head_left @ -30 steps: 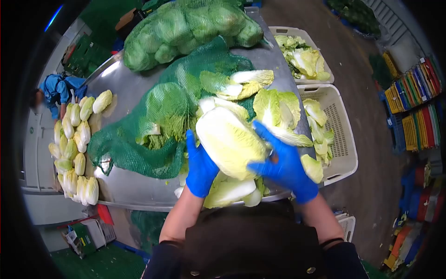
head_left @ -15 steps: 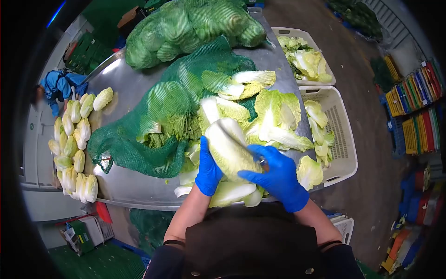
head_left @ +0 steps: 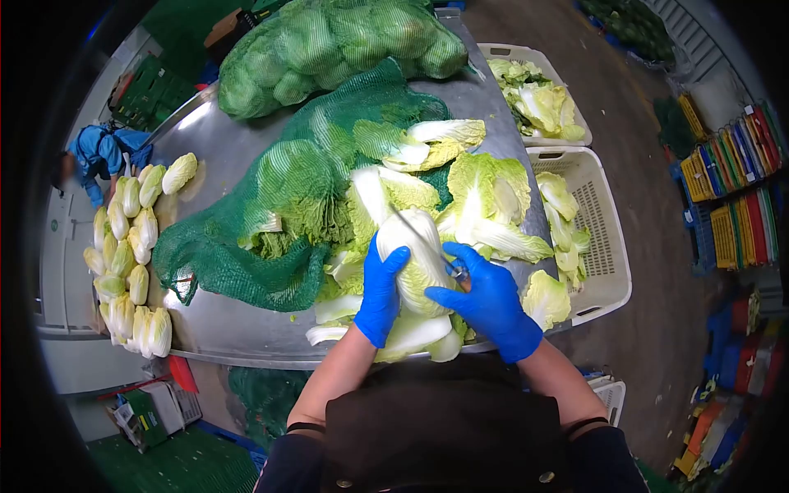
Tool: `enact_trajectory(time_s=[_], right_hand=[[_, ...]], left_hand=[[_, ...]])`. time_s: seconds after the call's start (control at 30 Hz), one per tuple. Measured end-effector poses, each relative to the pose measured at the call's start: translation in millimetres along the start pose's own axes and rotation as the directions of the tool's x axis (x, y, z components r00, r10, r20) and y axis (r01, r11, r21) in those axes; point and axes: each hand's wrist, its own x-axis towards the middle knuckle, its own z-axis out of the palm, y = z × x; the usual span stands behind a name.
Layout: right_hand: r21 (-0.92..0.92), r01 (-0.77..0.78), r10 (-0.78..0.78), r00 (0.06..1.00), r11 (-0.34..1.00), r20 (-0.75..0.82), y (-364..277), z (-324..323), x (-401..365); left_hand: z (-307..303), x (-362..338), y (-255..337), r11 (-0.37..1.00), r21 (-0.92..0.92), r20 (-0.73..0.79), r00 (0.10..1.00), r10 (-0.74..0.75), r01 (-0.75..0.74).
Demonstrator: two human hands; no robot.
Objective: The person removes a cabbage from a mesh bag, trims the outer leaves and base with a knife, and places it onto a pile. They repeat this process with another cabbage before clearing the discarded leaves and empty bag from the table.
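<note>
A trimmed napa cabbage (head_left: 418, 267) is tilted upright in front of me, its white base end away from my body. My left hand (head_left: 380, 292), in a blue glove, is wrapped round its left side. In my gloved right hand (head_left: 486, 302) is a knife (head_left: 448, 264), whose thin blade lies across the cabbage toward its base. The right fingertips touch the cabbage's right side. Loose outer leaves (head_left: 489, 201) lie around and beneath it. To the left, a green mesh bag (head_left: 238, 238) partly covers more leafy cabbage.
Trimmed cabbages (head_left: 131, 255) lie in rows at the metal table's (head_left: 238, 333) left end. A full mesh sack (head_left: 337, 53) sits at the back. White crates (head_left: 604, 246) with leaves stand along the right edge. A person in blue (head_left: 100, 156) bends at far left.
The cabbage has turned more upright and shifted slightly right, with my left hand moving along with it. My right hand stays close by with the knife.
</note>
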Motion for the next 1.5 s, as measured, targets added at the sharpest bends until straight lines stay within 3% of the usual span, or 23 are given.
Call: enact_trajectory(time_s=[0.07,0.27,0.33,0.6,0.63,0.7,0.73,0.8,0.87,0.9,0.97,1.03,1.07,1.1,1.17,1.2,1.23,1.27,1.3,1.33,1.37,1.43,1.5], right_hand=[[-0.056,-0.043,0.046,0.997,0.998,0.069,5,1,0],[0.244,-0.184,0.141,0.973,0.952,0.184,24,-8,7],[-0.043,-0.003,0.003,1.0,0.999,0.01,12,-9,9],[-0.062,0.075,-0.065,0.986,0.995,0.151,14,-14,16],[-0.201,0.131,-0.107,0.986,0.971,0.124,17,-16,19],[-0.408,0.12,-0.11,0.993,0.905,0.047,26,-21,33],[-0.497,0.049,-0.034,0.999,0.866,0.039,35,-29,43],[-0.58,-0.009,0.029,0.999,0.814,0.025,40,-39,49],[-0.242,0.086,-0.114,0.988,0.967,-0.107,29,-45,42],[-0.243,0.095,-0.123,0.987,0.965,-0.105,19,-45,34],[0.408,0.067,-0.151,0.973,0.91,0.177,-9,-38,13],[0.025,0.324,-0.324,0.938,0.946,0.125,-27,-36,2],[0.256,0.196,-0.226,0.97,0.947,0.091,-20,-28,0],[0.256,0.198,-0.228,0.969,0.946,0.092,-17,-25,-2],[0.74,-0.13,0.029,0.989,0.66,0.148,-16,-22,-3],[0.687,-0.277,0.209,0.961,0.671,0.183,-11,-20,-6],[0.683,-0.278,0.205,0.961,0.675,0.188,-12,-22,-6],[0.6,-0.412,0.285,0.911,0.686,0.298,-15,-25,-3],[0.496,-0.54,0.372,0.837,0.68,0.4,-16,-26,-4],[0.454,-0.355,0.276,0.932,0.817,0.233,-13,-20,-6],[0.451,-0.352,0.273,0.934,0.82,0.232,-5,-20,-5],[0.197,-0.095,0.083,0.994,0.976,0.071,17,-22,-9],[0.138,-0.073,0.064,0.996,0.988,0.07,25,-26,-11]], left_hand=[[2,-1,1,0.986,0.149,-0.043,0.995,0.085,-0.077],[5,-8,11,0.934,0.34,-0.019,0.993,0.12,-0.106],[4,-11,8,0.931,0.352,-0.009,0.995,0.104,-0.094],[1,-11,16,0.926,0.379,0.12,0.991,-0.052,0.003],[-2,-14,17,0.925,0.38,0.118,0.991,-0.056,0.007],[-5,-18,17,0.911,-0.116,0.244,0.9,-0.36,0.396],[-3,-26,14,0.84,-0.252,0.122,0.877,-0.465,0.481],[12,-25,23,0.794,-0.378,0.169,0.879,-0.445,0.475],[15,-13,28,0.725,-0.527,0.25,0.896,-0.366,0.444],[14,-8,28,0.728,-0.528,0.25,0.899,-0.358,0.437],[13,1,29,0.701,-0.629,0.246,0.941,-0.23,0.336],[23,-9,46,0.663,-0.649,0.284,0.927,-0.246,0.375],[27,-15,53,0.659,-0.681,0.273,0.946,-0.175,0.319],[29,-20,56,0.649,-0.715,0.258,0.961,-0.101,0.26],[15,-17,43,0.654,-0.717,0.262,0.963,-0.064,0.239],[7,-13,31,0.621,-0.744,0.285,0.958,-0.036,0.245],[1,-11,23,0.586,-0.772,0.305,0.953,-0.001,0.247],[10,-8,23,0.693,-0.71,0.118,0.992,-0.053,0.121],[13,-11,22,0.69,-0.714,0.113,0.992,-0.05,0.116],[15,-11,23,0.713,-0.69,0.087,0.993,-0.085,0.122],[17,-10,23,0.735,-0.665,0.065,0.99,-0.123,0.134],[15,-15,20,0.721,-0.675,0.071,0.986,-0.148,0.157],[14,-13,18,0.778,-0.615,-0.001,0.987,-0.162,0.127]])
